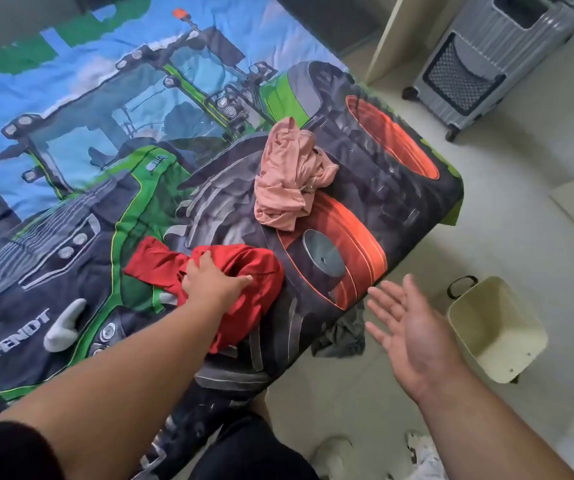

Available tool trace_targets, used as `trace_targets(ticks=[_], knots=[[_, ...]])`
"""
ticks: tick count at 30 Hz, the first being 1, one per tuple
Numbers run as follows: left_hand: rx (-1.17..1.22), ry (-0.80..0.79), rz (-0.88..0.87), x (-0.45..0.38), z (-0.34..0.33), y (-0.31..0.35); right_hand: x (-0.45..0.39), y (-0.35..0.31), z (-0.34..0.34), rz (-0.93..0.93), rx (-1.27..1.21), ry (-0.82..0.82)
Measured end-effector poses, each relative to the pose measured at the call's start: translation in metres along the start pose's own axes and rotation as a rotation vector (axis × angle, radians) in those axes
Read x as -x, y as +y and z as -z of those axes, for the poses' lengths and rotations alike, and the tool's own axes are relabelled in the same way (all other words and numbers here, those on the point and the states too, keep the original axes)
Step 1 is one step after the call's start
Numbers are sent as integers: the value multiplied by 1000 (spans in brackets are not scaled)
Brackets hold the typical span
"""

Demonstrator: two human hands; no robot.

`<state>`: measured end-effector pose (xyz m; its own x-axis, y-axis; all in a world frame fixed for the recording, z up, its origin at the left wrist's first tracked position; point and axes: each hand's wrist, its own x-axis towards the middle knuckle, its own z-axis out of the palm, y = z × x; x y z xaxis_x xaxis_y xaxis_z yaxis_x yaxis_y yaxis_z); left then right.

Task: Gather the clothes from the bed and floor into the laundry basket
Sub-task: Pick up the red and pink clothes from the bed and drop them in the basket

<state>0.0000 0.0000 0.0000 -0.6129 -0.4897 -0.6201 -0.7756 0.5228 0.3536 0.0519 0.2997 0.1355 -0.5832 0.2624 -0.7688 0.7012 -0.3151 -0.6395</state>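
Observation:
A crumpled red garment [244,271] lies near the bed's front edge, and my left hand [212,278] presses down on it with fingers curling into the cloth. A pink garment [289,181] is bunched further back on the bed. A white sock [63,327] rests to the left on the tractor-print cover. A grey garment [342,336] lies on the floor against the bed's corner. The cream laundry basket [465,306] stands on the floor at the right, nothing visible inside. My right hand [413,330] hovers open, palm up, between bed and basket.
The bed [105,133] with its tractor cover fills the left side. A grey suitcase [486,64] stands at the far right by a white door frame. Pale floor lies between bed and basket. My shoes [334,455] show at the bottom.

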Motion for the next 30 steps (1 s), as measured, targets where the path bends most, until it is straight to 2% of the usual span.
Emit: trace_targets(ticks=[4, 7, 10, 13, 17, 20, 24, 30], knots=[[21, 44, 208, -43, -13, -6, -42, 11, -13, -34, 68, -46], [-25, -8, 272, -80, -30, -22, -66, 25, -22, -52, 91, -56], [45, -34, 332, -114, -51, -40, -84, 40, -26, -66, 120, -51], [96, -91, 304, -128, -75, -47, -93, 49, -24, -58, 142, -38], [-35, -168, 197, -129, -100, -52, -101, 52, -19, -60, 155, -5], [-57, -157, 101, -119, -112, -44, -100, 47, -22, -55, 170, 6], [136, -176, 36, -89, -109, -11, -92, 37, -33, -48, 163, -17], [629, -253, -1, -4, -61, 62, -59, 0, -41, -22, 109, -31]])
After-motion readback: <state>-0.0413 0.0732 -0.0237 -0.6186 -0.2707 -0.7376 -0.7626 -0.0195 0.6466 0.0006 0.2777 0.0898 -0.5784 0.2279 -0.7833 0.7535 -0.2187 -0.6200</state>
